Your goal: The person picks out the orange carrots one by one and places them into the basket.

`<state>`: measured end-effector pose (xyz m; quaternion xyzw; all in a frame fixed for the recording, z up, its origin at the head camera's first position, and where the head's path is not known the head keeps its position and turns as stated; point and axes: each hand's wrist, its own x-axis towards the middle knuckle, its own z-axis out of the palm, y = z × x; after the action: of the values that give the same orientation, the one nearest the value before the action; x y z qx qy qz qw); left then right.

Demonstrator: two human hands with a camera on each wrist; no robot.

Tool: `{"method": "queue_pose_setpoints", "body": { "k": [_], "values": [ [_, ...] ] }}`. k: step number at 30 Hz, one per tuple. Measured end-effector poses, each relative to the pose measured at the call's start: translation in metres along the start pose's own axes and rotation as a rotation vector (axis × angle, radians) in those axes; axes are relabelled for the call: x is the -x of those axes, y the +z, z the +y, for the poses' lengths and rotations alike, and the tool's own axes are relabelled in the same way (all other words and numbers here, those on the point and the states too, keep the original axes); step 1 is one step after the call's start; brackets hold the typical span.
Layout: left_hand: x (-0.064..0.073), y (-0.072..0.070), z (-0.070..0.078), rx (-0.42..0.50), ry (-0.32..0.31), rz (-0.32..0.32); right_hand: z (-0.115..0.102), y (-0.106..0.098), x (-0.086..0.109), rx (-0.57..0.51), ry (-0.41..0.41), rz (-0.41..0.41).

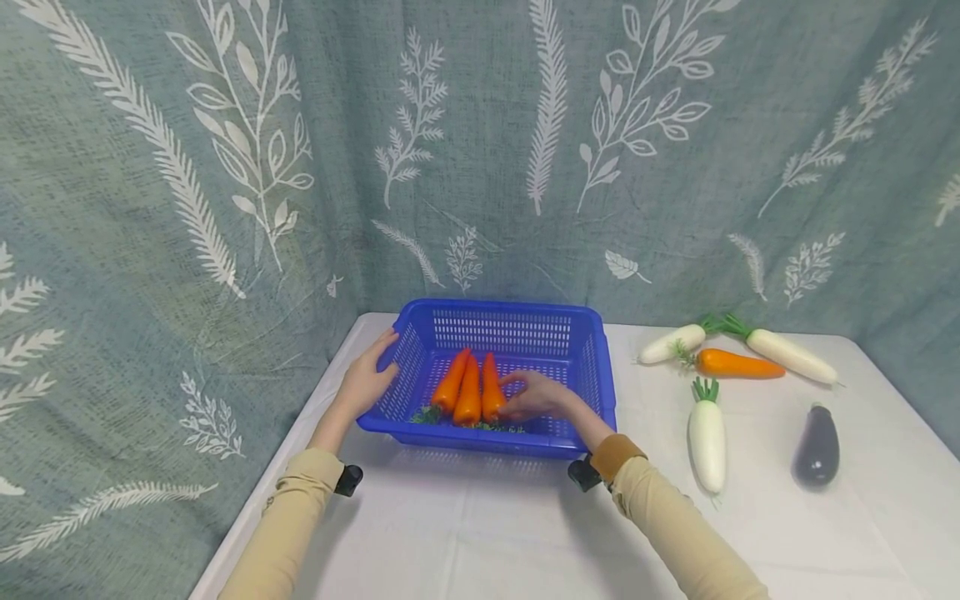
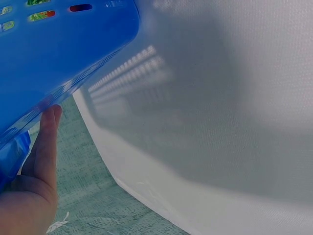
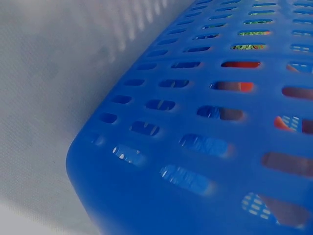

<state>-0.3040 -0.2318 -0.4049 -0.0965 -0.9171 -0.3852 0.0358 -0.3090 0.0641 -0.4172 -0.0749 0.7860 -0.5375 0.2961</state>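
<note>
A blue plastic basket (image 1: pixel 480 442) with slotted walls stands on the white table. Three orange carrots (image 1: pixel 467 396) lie side by side inside it, their pointed ends away from me and their green tops towards the near wall. My left hand (image 1: pixel 365 383) grips the basket's left rim; in the left wrist view the fingers of that hand (image 2: pixel 41 161) lie along the outer edge. Reaching over the near rim, my right hand (image 1: pixel 536 395) has its bent fingers and thumb at the right side of the rightmost carrot (image 1: pixel 492 396). The basket wall (image 3: pixel 146 171) hides this hand in the right wrist view.
To the right of the basket lie white radishes (image 1: pixel 793 357) with green tops, one of them closer (image 1: pixel 707 442), plus another carrot (image 1: pixel 738 364) and a dark eggplant (image 1: pixel 817 447). A green patterned curtain (image 1: pixel 495 150) hangs behind the table (image 1: pixel 450 533) and along its left side.
</note>
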Motion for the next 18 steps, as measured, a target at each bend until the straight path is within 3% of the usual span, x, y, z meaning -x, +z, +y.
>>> {"method": "queue_pose_setpoints", "body": {
  "k": [9,18],
  "values": [
    [0.003,0.0019,-0.0005,-0.003,0.007,0.011,0.0019,0.0016,0.0021,0.001,-0.004,-0.006],
    [0.0036,0.0032,-0.0017,0.001,0.007,0.017,0.0041,0.0001,0.0018,0.086,-0.025,0.019]
  ]
}}
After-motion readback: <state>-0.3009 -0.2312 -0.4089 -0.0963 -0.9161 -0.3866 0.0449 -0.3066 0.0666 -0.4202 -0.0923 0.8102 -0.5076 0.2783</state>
